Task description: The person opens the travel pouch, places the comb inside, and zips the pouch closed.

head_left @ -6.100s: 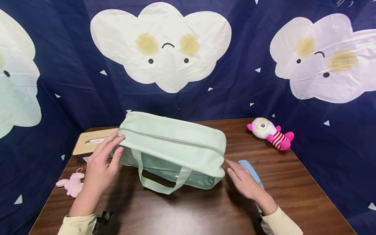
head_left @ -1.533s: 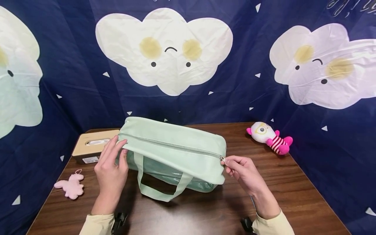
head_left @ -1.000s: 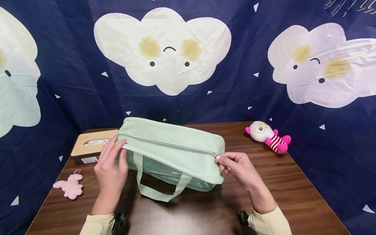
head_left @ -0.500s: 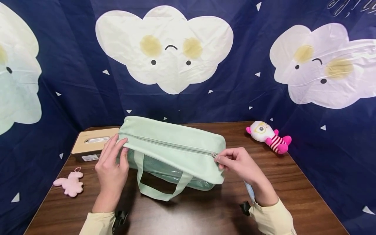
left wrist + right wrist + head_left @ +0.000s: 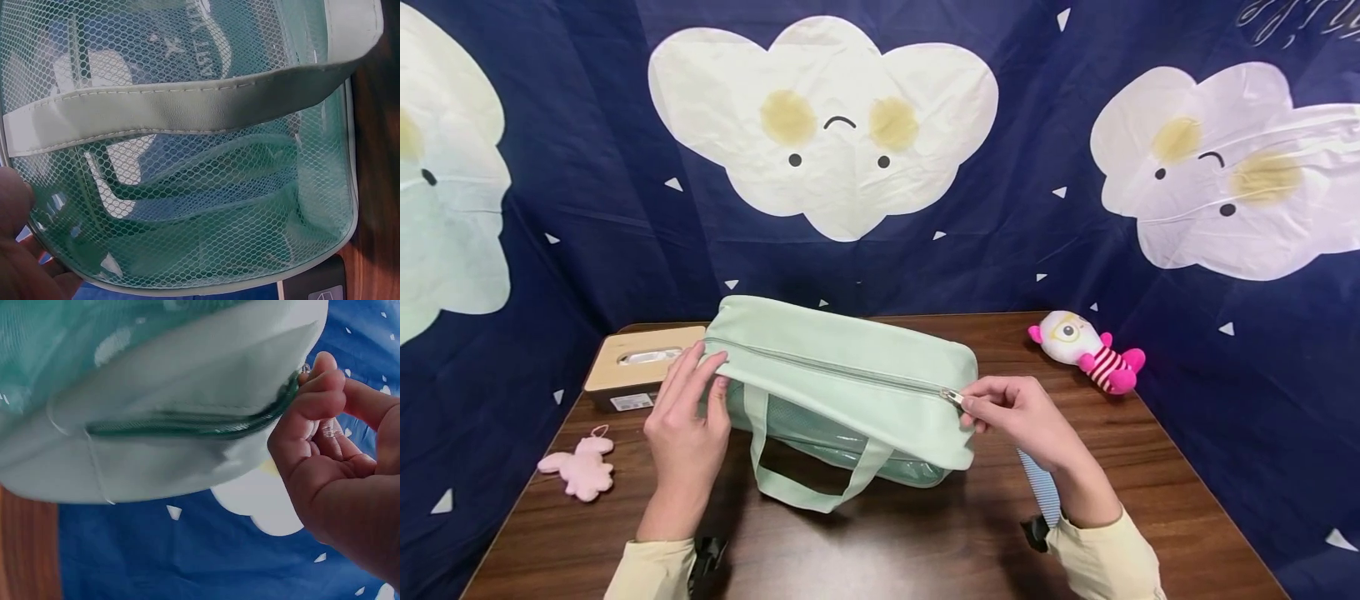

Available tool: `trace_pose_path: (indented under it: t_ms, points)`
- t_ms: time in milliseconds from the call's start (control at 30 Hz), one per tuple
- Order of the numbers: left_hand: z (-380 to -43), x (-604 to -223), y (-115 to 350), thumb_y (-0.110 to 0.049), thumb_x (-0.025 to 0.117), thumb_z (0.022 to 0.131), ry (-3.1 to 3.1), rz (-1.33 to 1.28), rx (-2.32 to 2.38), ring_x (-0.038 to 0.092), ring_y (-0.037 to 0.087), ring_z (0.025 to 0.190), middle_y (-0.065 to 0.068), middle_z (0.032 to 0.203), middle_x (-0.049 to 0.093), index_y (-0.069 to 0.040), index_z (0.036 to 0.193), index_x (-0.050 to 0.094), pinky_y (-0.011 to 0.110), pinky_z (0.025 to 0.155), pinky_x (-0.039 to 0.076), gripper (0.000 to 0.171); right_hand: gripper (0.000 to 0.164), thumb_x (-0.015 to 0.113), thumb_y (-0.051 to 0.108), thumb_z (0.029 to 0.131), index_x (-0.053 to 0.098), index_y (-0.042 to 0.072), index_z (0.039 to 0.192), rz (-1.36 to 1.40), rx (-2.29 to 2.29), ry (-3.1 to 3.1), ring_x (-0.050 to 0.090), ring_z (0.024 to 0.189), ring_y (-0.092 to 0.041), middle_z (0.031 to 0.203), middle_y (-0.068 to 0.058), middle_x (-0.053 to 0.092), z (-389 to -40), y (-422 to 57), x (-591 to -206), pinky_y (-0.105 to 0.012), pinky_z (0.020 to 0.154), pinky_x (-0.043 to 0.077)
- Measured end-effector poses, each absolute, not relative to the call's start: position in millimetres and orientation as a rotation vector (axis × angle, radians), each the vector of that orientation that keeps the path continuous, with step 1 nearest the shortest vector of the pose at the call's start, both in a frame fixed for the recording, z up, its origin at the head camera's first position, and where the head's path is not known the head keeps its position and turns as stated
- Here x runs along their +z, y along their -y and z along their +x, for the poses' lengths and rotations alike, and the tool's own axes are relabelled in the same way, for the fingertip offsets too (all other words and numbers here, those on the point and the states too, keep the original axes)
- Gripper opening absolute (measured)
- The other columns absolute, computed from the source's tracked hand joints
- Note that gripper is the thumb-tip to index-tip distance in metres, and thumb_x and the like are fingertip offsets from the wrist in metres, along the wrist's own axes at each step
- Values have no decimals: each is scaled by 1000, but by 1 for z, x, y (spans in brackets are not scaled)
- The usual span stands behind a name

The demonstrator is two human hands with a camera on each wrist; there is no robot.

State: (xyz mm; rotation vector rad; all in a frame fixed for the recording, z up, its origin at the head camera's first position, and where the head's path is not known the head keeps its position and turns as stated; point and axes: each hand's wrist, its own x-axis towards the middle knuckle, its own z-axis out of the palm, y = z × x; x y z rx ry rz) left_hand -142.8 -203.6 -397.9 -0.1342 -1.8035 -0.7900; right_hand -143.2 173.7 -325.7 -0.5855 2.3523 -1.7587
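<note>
A pale green handbag (image 5: 842,342), with a clear mesh front and a strap handle (image 5: 812,500), lies across the table, zip uppermost. At its left end my left hand (image 5: 688,437) holds the edge, fingers on top and thumb against the front. In the left wrist view the fingertips (image 5: 59,275) come round behind the bag's rim. My right hand (image 5: 1026,417) pinches the metal zipper pull (image 5: 952,397) near the bag's right end. From the right wrist, a short stretch of zip (image 5: 187,425) between the slider and the bag's end appears parted.
Behind the left hand stands a tissue box (image 5: 643,358) with a wooden lid. A pink plush charm (image 5: 583,471) lies at the left, and a pink and white doll (image 5: 1093,350) at the back right. Under my right wrist a blue comb (image 5: 1040,483) is partly hidden.
My right hand, earlier open beside the bag, has taken hold of the zipper pull and drawn it slightly left. My left hand has closed onto the bag's left end. The last half second shows little motion.
</note>
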Motion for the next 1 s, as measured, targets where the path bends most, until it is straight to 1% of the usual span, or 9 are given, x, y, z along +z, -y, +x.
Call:
trace_pose_path:
  t_ms: [67, 133, 300, 367, 467, 567, 733, 900, 1000]
  points:
    - [-143, -399, 203, 7, 75, 87, 1797, -135, -789, 64, 47, 120, 23, 127, 70, 1, 111, 77, 35, 118, 42, 26, 24, 59, -4, 98, 61, -25, 109, -569, -1817, -2277, 65, 70, -3, 76, 6, 72, -144, -175, -330, -18, 65, 57]
    - [-143, -400, 202, 7, 74, 86, 1785, -139, -792, 64, 48, 120, 24, 127, 70, 1, 111, 77, 35, 118, 42, 25, 25, 58, -4, 99, 59, -26, 110, -553, -1869, -2214, 66, 71, -2, 78, 6, 73, -145, -177, -334, -18, 65, 58]
    - [-145, -400, 203, 7, 74, 86, 1771, -145, -792, 64, 49, 118, 24, 126, 70, 1, 109, 77, 33, 118, 41, 25, 16, 59, -3, 99, 65, -16, 105, -542, -1940, -2183, 65, 70, -2, 78, 5, 74, -143, -173, -338, -18, 64, 57]
    - [-144, -400, 203, 7, 74, 86, 1777, -143, -789, 64, 49, 119, 23, 127, 70, 1, 110, 77, 34, 118, 42, 24, 15, 58, -4, 99, 64, -17, 104, -537, -1952, -2189, 65, 69, -3, 77, 5, 74, -142, -170, -337, -18, 64, 57]
    - [-142, -401, 203, 6, 74, 87, 1790, -131, -786, 64, 48, 120, 23, 128, 70, 1, 110, 77, 39, 117, 43, 24, 20, 59, -3, 99, 61, -22, 105, -532, -1939, -2218, 63, 67, -3, 77, 5, 73, -140, -167, -336, -18, 62, 57]
    - [-143, -402, 202, 8, 75, 85, 1780, -123, -793, 64, 48, 120, 23, 127, 70, 1, 109, 77, 39, 117, 43, 24, 23, 60, -2, 99, 61, -23, 106, -541, -1903, -2260, 61, 63, -4, 76, 6, 73, -141, -164, -334, -18, 58, 54]
    - [-147, -401, 201, 11, 78, 80, 1725, -113, -814, 66, 47, 118, 23, 123, 72, 1, 103, 78, 36, 116, 45, 25, 21, 60, -2, 98, 62, -22, 105, -561, -1859, -2311, 59, 57, -5, 75, 6, 73, -143, -162, -329, -18, 50, 46]
    - [-149, -403, 200, 12, 79, 79, 1696, -90, -827, 66, 47, 117, 23, 122, 72, 2, 99, 79, 36, 115, 46, 23, 21, 61, -1, 98, 64, -20, 107, -563, -1828, -2320, 60, 57, -6, 75, 4, 73, -145, -160, -323, -18, 50, 46]
    - [-148, -405, 199, 14, 79, 78, 1692, -80, -833, 66, 49, 117, 24, 123, 72, 3, 99, 79, 34, 116, 44, 24, 22, 62, 0, 99, 65, -20, 108, -573, -1798, -2308, 60, 57, -6, 75, 4, 73, -146, -157, -320, -18, 50, 46]
